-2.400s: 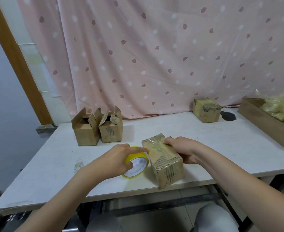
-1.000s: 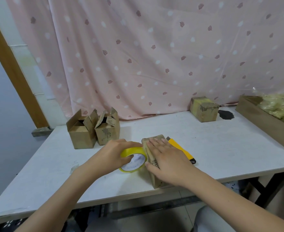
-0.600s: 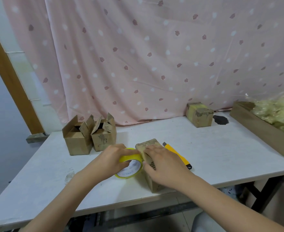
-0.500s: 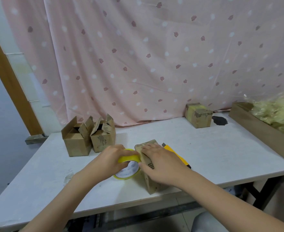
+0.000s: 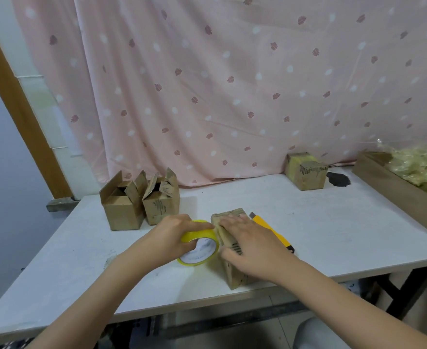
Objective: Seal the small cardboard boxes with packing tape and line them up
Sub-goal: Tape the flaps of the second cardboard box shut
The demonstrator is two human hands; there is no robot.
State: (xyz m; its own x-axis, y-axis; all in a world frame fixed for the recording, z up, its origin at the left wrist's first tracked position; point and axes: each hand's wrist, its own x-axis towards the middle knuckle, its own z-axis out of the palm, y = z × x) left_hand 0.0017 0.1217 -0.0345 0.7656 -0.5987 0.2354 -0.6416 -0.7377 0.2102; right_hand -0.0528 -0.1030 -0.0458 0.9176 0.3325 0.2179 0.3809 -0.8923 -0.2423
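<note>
A small closed cardboard box (image 5: pixel 229 250) lies near the table's front edge. My right hand (image 5: pixel 252 244) lies flat on its top, fingers straight, thumb against its left side. My left hand (image 5: pixel 172 233) grips a yellow tape roll (image 5: pixel 200 245) pressed against the box's left side. Two open boxes (image 5: pixel 123 200) (image 5: pixel 160 200) with raised flaps stand side by side at the back left. One taped box (image 5: pixel 305 171) sits at the back right by the curtain.
A yellow utility knife (image 5: pixel 273 231) lies on the white table (image 5: pixel 333 230) just right of the box, partly under my right hand. A long brown crate (image 5: pixel 399 190) holding crumpled yellowish plastic runs along the right edge. A pink curtain (image 5: pixel 232 84) hangs behind.
My right hand moved from the box's far end onto its top and slid along it. The left hand kept the roll against the box. The knife came into view.
</note>
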